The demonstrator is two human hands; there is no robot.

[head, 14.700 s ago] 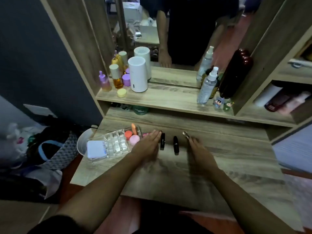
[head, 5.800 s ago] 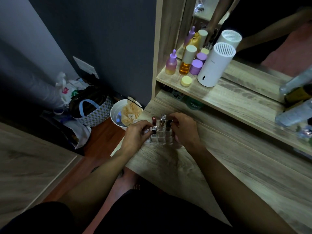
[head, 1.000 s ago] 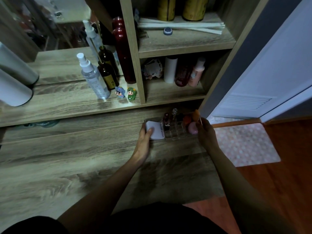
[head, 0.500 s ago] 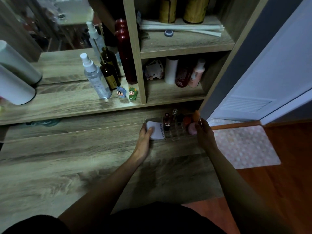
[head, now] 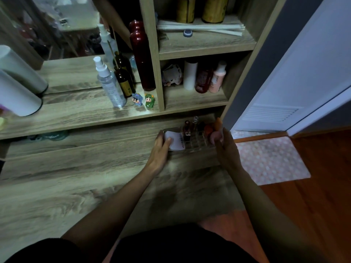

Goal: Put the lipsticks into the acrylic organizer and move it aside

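Head view, both hands [head: 160, 149] [head: 224, 147] gripping acrylic organizer [head: 195, 142] ends, wooden vanity top [head: 76, 183], dim room

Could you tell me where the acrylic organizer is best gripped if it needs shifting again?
Grip the acrylic organizer by its two short end walls, one hand from each side, low down. Upright lipsticks fill the top, and the shelf edge blocks the back.

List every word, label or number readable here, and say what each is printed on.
None can be read for certain.
White pad in the acrylic organizer: dark print along its edge, blurred.
Dark red bottle on the shelf: pale label text, too small.
Pink bottle: print illegible.
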